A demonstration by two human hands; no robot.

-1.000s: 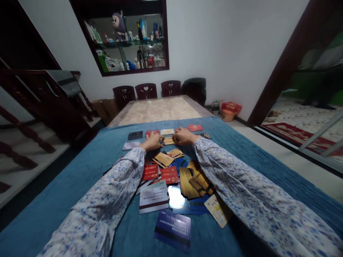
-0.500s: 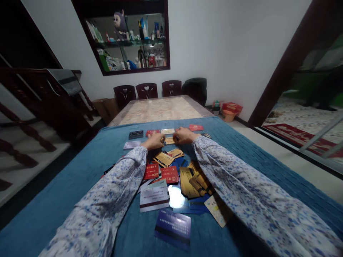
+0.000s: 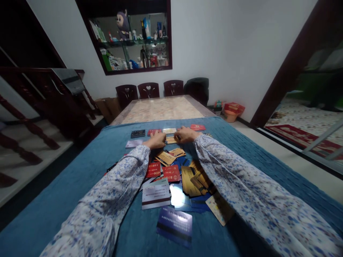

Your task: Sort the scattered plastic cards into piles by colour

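Hands meet at far gold card (image 3: 170, 140): left hand (image 3: 155, 140) and right hand (image 3: 186, 134) each gripped on one end; card should be squared into far row, flat on blue cloth (image 3: 80, 171).

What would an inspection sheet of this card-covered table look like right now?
Surface: blue ribbed cloth spread over the near end of a long table.
Job's things: small gold card between both hands; row of cards beyond, with a black card and a red card.
Clutter: loose heap of red, gold, blue and white plastic cards between the forearms.
Grippers: left hand and right hand meet at the gold card, fingers curled; grip unclear.
Cables: nothing seen.
Surroundings: dark wooden chairs, glass wall cabinet, wooden staircase.
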